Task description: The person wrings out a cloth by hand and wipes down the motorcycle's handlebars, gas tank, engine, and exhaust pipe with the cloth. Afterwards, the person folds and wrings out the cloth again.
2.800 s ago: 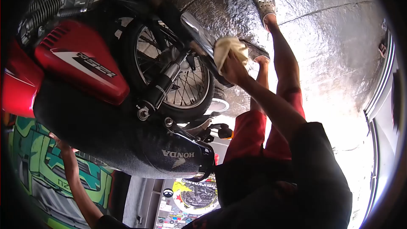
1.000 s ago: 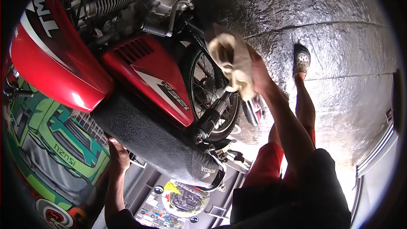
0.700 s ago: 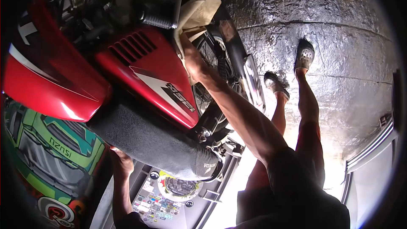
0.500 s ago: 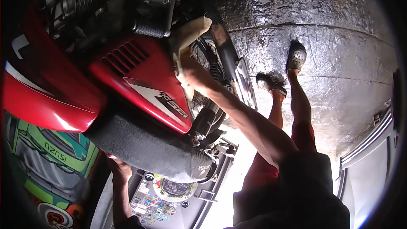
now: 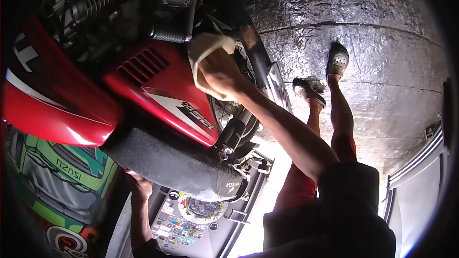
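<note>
A tan cloth point(image 5: 210, 43) is bunched around the fingers of my right hand point(image 5: 219, 74), which presses it near the rear edge of the red side panel point(image 5: 167, 102), beside the rear wheel. Some of these fingers are hidden by the cloth. My left hand point(image 5: 139, 185) holds the far edge of the black motorcycle seat point(image 5: 167, 155), its fingertips partly hidden there. The red fuel tank point(image 5: 57, 110) lies to the left of the panel.
The engine point(image 5: 91, 0) and a footpeg point(image 5: 169, 34) are above the panel. A silver-ended exhaust point(image 5: 277, 86) extends beside the wheel. My shoes point(image 5: 338, 59) stand on the wet floor point(image 5: 382, 52). A sticker-covered surface point(image 5: 181, 229) and green mural point(image 5: 62, 167) are beyond the seat.
My right hand has moved with the cloth from the exhaust to the side panel, then shifted slightly along it. My left hand remains at the seat's edge. The view has shifted toward the engine.
</note>
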A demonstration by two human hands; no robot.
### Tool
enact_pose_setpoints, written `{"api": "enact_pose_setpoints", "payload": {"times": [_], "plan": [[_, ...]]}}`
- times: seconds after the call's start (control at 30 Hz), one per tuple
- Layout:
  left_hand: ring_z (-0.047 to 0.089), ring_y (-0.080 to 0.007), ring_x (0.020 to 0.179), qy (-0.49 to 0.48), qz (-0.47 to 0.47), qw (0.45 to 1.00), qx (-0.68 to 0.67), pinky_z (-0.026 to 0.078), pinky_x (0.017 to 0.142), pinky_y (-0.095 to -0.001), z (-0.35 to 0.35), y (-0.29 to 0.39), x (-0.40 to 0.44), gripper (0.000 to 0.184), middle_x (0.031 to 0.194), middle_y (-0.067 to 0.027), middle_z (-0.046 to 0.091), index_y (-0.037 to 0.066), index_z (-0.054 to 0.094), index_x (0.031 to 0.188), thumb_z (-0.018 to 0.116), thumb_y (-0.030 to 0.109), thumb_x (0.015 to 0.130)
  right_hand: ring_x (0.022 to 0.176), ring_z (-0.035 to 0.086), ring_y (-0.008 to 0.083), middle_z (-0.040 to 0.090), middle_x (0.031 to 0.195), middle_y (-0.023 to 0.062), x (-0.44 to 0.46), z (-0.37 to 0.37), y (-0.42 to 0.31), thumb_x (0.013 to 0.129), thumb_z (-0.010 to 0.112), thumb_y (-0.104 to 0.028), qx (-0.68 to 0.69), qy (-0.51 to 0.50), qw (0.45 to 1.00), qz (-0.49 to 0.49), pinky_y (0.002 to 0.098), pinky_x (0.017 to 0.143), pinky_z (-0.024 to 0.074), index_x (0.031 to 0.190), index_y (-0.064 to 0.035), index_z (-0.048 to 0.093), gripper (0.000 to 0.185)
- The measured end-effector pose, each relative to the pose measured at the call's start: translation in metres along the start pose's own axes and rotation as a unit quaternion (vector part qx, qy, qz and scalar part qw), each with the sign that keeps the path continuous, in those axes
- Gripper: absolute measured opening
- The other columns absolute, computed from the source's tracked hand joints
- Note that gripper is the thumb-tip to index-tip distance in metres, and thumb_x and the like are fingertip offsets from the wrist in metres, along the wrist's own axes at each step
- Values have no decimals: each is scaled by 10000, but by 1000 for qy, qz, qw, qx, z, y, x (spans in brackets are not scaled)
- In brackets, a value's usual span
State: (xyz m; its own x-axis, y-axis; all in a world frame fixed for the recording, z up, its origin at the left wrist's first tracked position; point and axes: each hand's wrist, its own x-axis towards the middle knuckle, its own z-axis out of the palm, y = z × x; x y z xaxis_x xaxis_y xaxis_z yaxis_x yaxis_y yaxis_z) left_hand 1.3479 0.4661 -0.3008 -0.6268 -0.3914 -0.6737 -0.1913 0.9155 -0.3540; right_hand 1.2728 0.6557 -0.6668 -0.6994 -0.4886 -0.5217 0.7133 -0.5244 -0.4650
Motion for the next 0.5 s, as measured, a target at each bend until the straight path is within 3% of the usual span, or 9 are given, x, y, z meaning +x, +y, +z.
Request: {"api": "enact_pose_setpoints", "payload": {"times": [0.13,0.2,0.23,0.27,0.33,0.37,0.4,0.47,0.5], "plan": [[691,-318,1010,-33,-26,998,38,488,925,-487,-21,44,5,827,1136,-147,715,-6,643,1185,94,599,1058,898,618,314,605,964,176,13,25,32,1008,492,-68,-9,150,970,-192,445,783,531,1156,0,594,192],[684,-335,1012,-31,-19,999,29,486,917,-510,-20,50,9,895,1153,-168,704,-17,647,1164,62,648,1036,1065,558,369,579,1101,194,8,14,6,988,510,-19,-266,188,828,-456,445,847,521,1209,9,591,237],[676,-338,1024,-37,5,998,-54,475,936,-509,-18,40,6,886,1160,-176,695,-22,631,1185,62,642,1039,1036,561,367,588,1064,215,13,6,7,980,515,-23,-301,133,817,-473,431,854,519,1213,-1,596,248],[668,-341,1036,-40,26,989,-139,465,955,-508,-12,21,3,878,1168,-184,686,-26,616,1206,63,636,1042,949,579,265,590,1028,165,12,8,5,1023,487,-100,-244,74,900,-355,392,772,537,1288,-4,529,285],[643,-326,1044,43,-57,967,-244,434,1000,-506,31,-47,-9,769,1163,-183,666,-36,569,1254,136,574,1075,706,525,132,561,894,45,18,15,13,1044,456,-152,-4,11,994,-110,301,552,460,1195,-81,544,189],[641,-324,1030,78,-29,987,-134,434,996,-508,42,-65,-14,757,1152,-184,665,-37,570,1248,151,570,1078,584,498,66,547,826,-16,21,19,17,1054,441,-178,114,27,993,13,256,442,421,1149,-120,551,157],[639,-321,1016,114,-1,993,-23,435,992,-509,49,-76,-15,745,1141,-185,664,-38,570,1242,166,567,1080,539,471,72,533,783,-26,24,23,25,1051,447,-184,138,30,990,-5,256,435,408,1110,-134,556,133],[638,-304,980,199,88,943,253,455,940,-503,71,-122,-21,727,1116,-182,669,-42,577,1212,215,574,1078,460,386,72,480,673,-53,-2,15,-30,1045,483,-248,221,-32,964,143,254,439,373,1036,-152,566,127],[641,-303,975,162,62,979,110,463,920,-495,57,-92,-14,717,1110,-183,672,-40,579,1209,223,568,1079,461,370,64,458,643,-54,-6,15,-17,1045,487,-283,186,-25,974,128,255,429,351,1019,-141,559,161]]}}
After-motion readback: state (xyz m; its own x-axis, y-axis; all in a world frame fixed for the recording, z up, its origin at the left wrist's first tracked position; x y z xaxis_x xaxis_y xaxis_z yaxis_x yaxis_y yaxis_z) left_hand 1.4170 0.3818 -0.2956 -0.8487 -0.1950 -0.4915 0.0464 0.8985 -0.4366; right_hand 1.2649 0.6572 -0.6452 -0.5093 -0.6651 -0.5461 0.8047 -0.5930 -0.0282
